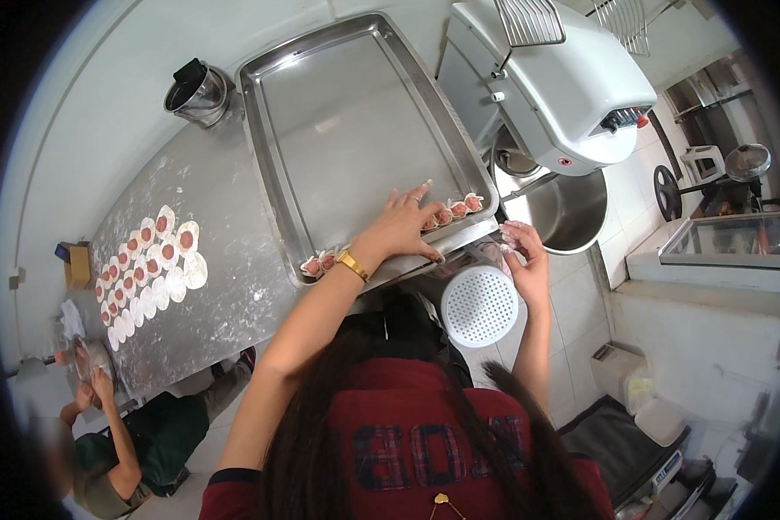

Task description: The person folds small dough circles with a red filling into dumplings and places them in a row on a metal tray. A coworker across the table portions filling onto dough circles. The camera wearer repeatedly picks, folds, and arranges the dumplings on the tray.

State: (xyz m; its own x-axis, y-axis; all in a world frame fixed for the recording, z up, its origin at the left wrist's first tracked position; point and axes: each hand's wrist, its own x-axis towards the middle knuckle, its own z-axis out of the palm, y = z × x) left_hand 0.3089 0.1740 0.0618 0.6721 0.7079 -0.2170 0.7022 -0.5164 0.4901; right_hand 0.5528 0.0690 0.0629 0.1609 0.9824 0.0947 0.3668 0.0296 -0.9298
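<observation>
A short row of folded dumplings (453, 209) with pink filling lies along the near edge of a large steel tray (355, 121), and two more dumplings (318, 263) sit at the tray's near left corner. The left hand (401, 227) rests flat over the tray edge just beside the row, its fingers (412, 196) spread and straight, the fingertips touching or almost touching the nearest dumpling; it grips nothing. A gold watch (352, 264) circles that wrist. The right hand (526, 256) is off the tray's right corner, floury, its fingers curled around a small pale piece of dough; whether they pinch it tight cannot be told. Below it stands a white perforated round container (479, 306). The tray lies on a floured steel tabletop (221, 260). Farther left on the tabletop lie rows of round wrappers (147, 264) each topped with a dab of filling. A metal cup (198, 91) stands by the tray's far left corner. A mixer (563, 87) with a steel bowl (568, 212) stands to the right. At the tabletop's left end another person's hands (91, 394) work.
</observation>
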